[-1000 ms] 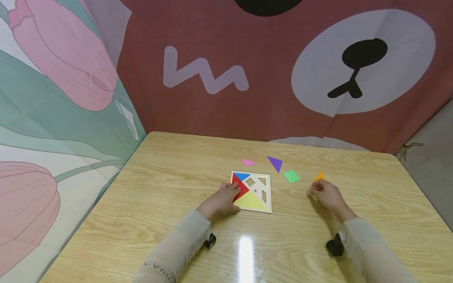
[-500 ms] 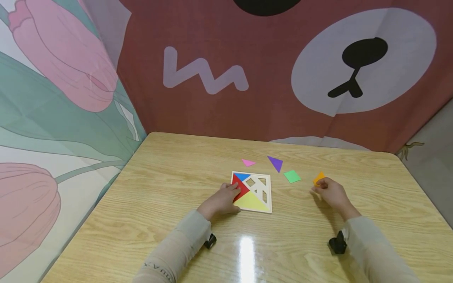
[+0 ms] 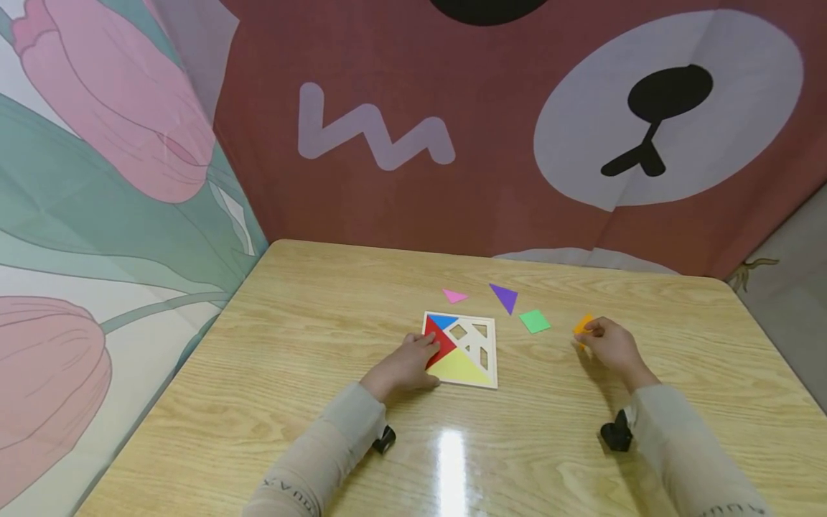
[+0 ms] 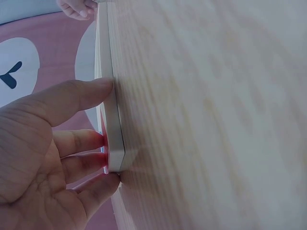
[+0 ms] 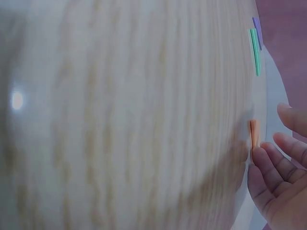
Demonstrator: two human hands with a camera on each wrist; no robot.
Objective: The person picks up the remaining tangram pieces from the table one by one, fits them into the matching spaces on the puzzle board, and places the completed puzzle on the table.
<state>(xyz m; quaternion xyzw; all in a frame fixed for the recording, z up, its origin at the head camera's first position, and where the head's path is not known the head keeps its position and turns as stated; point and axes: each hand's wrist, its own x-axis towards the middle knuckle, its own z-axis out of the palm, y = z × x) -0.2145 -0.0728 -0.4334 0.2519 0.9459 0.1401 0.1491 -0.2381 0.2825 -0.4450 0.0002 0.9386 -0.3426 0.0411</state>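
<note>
Wears pale sleeves (image 3: 323, 449) at the lower left and lower right of the frame, with black wrist devices (image 3: 617, 432) at the cuffs. Rests the left hand (image 3: 405, 368) just below the middle of the frame, loosely spread rather than clenched, with fingertips on the red triangle (image 3: 446, 346) and thumb at the near edge of the puzzle board (image 3: 493, 355). Bears, inside that board, a yellow triangle (image 3: 460, 368) along the bottom and a blue triangle (image 3: 442, 320) at the top left, besides cut-outs (image 3: 484, 357) at the upper right. Pinches the orange piece (image 3: 583, 324) between thumb and fingers of the right hand (image 3: 614, 346), right of the middle of the frame; held tilted, partly hidden by fingertips, with no telling whether wholly clear of the wooden table (image 3: 310, 316). Shows, lying flat beyond, a green square (image 3: 535, 321) left of the orange piece, a purple triangle (image 3: 506, 298) a little higher and further left, then a pink triangle (image 3: 455, 295) above the board. Backed by a reddish-brown hanging (image 3: 362, 215) across the top and a flower-printed cloth (image 3: 129, 108) along the left
</note>
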